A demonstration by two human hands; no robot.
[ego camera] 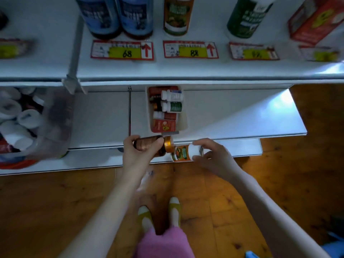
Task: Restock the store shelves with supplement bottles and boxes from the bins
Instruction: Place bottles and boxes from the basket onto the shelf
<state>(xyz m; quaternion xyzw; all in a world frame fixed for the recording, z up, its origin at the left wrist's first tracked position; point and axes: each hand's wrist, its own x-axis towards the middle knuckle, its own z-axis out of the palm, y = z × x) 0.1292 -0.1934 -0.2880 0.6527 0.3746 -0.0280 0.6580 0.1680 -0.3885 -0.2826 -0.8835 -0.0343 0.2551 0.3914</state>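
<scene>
My left hand [138, 153] grips a brown bottle [149, 145] with a gold cap, held sideways in front of the lower shelf edge. My right hand [212, 155] holds an orange-labelled bottle [183, 152] with a white cap, also lying sideways, its base close to the brown bottle's cap. Just behind both hands a white bin [184, 112] sits on the lower shelf [232, 116], filled with white-capped bottles and red boxes. On the upper shelf [186, 69] stand blue, orange and green bottles and a red box [316, 21].
A clear bin [55, 123] of white-capped bottles sits at the left on the lower shelf. Price tags marked 68 [122, 50] and 88 [190, 49] lie along the upper shelf front. Wooden floor and my feet [160, 213] are below.
</scene>
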